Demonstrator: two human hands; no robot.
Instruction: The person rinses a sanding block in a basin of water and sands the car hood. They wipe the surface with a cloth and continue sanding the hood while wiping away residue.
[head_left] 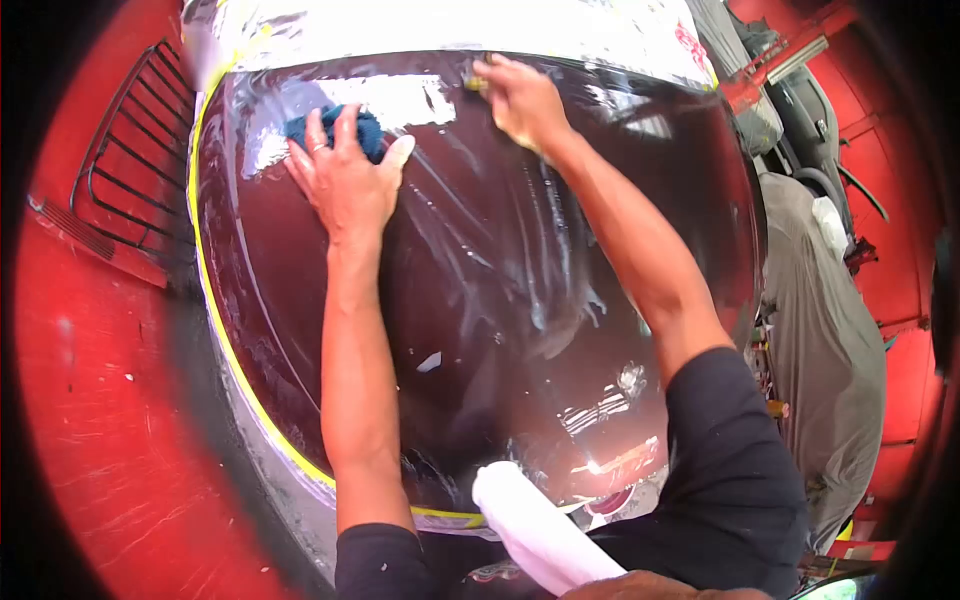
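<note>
Though wet and streaked with pale smears, glossy dark maroon all over the panel (480,300), with bright reflections near the top and at the lower right. Curved like a car body part and filling most of the view. Edged on the left and bottom by yellow tape (235,360); covered beyond the top edge with a shiny masking sheet (450,25).

Pressing down with the left hand (345,180), laid flat with fingers spread, on a blue cloth (368,132) at the upper left of the panel. Not clamped, only resting on top, with the cloth mostly hidden under palm and fingers. Ring on one finger. Reaching farther with the right hand (520,100), up at the panel's top edge, fingers closed together on a small yellow bit (478,85); too small to tell what. Hands well apart, arms bare below dark sleeves.

Lying at the near edge, between the arms: a white roll (535,530), over the bottom of the panel; touching it or not, cannot tell.

Around it all, red floor (90,420), scuffed and scratched. Black wire rack (135,170) on the floor to the left, just beside the panel. To the right, a bulky shape under a grey cover (825,350), near the panel, with red framework behind.
</note>
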